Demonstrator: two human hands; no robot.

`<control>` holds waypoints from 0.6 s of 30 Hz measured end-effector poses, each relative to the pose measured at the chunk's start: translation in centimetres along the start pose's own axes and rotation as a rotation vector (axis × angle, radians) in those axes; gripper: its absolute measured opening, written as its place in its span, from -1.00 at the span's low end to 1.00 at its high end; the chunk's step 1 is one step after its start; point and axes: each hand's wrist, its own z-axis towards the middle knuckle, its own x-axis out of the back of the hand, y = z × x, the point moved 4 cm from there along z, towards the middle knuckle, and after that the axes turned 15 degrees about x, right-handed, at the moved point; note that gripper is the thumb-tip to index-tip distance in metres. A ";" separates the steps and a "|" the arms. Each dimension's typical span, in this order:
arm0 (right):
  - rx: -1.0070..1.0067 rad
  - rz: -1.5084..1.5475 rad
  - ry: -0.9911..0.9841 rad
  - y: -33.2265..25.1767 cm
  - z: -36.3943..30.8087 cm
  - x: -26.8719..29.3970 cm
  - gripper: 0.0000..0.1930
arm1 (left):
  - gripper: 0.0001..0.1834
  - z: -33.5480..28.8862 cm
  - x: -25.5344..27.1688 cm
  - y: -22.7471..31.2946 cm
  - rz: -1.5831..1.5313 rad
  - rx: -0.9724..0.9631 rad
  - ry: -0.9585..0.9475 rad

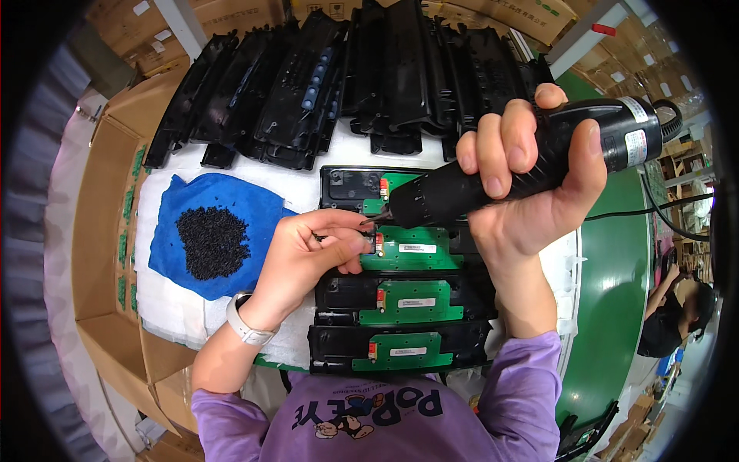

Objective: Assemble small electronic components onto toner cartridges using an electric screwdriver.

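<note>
Head view: the right hand (pixel 527 173) wraps firmly around a black electric screwdriver (pixel 558 131), its tip beside the left hand (pixel 319 248), whose fingers bunch narrowly; whether they hold anything, I cannot tell. Just below that tip lies a green circuit board (pixel 427 260); left of the left hand, small black parts (pixel 212 242) heap on blue cloth (pixel 173 266).

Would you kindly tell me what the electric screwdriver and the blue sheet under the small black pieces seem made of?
Electric screwdriver: casing probably plastic, semi-gloss, judging by its soft highlights. Blue sheet: likely matte fabric, from its limp creases.
</note>
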 end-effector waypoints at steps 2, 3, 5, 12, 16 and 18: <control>0.062 0.020 -0.055 0.2 0.8 0.5 -0.70 | -0.81 0.0 0.6 -0.1 -0.028 0.015 0.050; 0.047 0.004 -0.175 0.5 1.0 0.7 -0.60 | -0.81 0.1 0.6 -0.1 -0.029 0.012 0.043; 0.041 -0.221 -0.264 0.9 1.2 1.5 -0.66 | -0.82 0.2 0.8 -0.1 -0.125 0.018 0.049; -0.021 -0.387 -0.285 3.5 0.4 2.1 -0.72 | -0.85 0.0 0.2 0.1 -0.087 0.049 0.044; -0.011 -0.437 -0.310 3.8 0.3 2.1 -0.72 | -0.87 -0.1 0.2 0.1 -0.105 0.040 0.019; -0.008 -0.459 -0.325 3.9 0.3 2.0 -0.72 | -0.87 -0.2 0.2 0.1 -0.117 0.030 0.011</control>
